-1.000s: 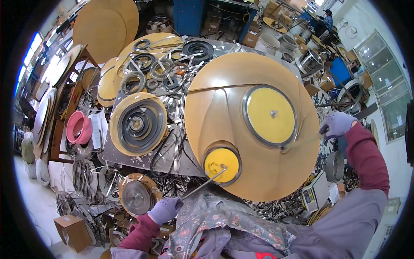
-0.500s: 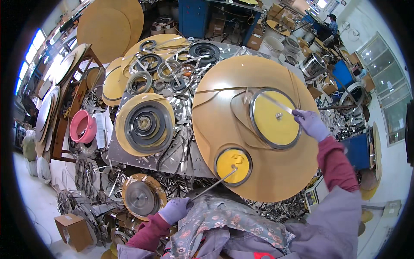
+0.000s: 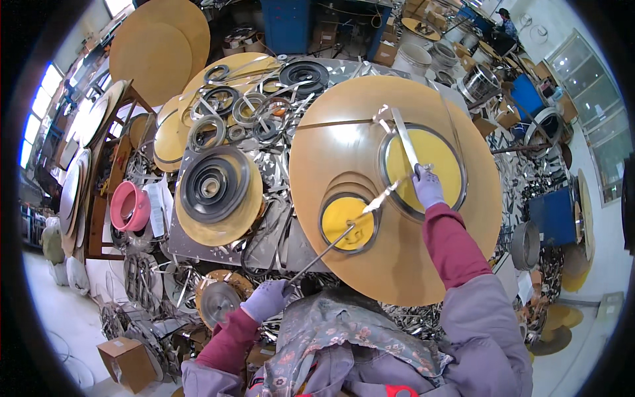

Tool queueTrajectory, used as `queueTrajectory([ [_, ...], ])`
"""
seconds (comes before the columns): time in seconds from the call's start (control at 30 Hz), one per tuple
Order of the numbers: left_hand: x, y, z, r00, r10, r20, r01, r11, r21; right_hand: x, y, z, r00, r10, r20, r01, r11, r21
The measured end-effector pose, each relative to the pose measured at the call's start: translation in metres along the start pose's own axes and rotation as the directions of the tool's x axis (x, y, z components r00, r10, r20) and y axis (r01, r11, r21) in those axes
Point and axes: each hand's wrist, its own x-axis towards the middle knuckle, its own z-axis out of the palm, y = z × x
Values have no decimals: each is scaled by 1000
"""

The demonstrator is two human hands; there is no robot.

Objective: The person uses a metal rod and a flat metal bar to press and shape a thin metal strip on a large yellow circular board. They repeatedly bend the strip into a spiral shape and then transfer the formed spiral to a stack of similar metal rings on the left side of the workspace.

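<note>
My left hand, in a lavender glove, is closed around a thin metal rod. The rod's far end meets a small yellow disc with a dark coiled rim. My right hand, gloved too, is closed at the lower end of a flat pale metal strip. It is over a larger yellow disc, rimmed by dark coiled band, close to its centre peg. Both discs lie on a big tan round board. A dark narrow band crosses the board's far left part.
Left of the board, a dark stepped coil sits on a tan disc on the metal table. Coiled metal rings and loose strips crowd its back. A pink basin and a cardboard box are at left. A person sits far right.
My right hand has moved left and inward over the larger yellow disc, and the strip now points away from me. Loops of dark band have shifted on the board. The left hand still grips the rod.
</note>
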Motion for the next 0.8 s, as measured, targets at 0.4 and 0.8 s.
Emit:
queueTrajectory([
  [0.4,56,8,-4,996,60,-64,-58,998,35,-5,8,-1,1000,-2,7,2,1000,0],
  [0.8,80,33,-9,995,-49,-82,49,999,2,-26,24,-16,1000,20,10,-19,1000,-15],
])
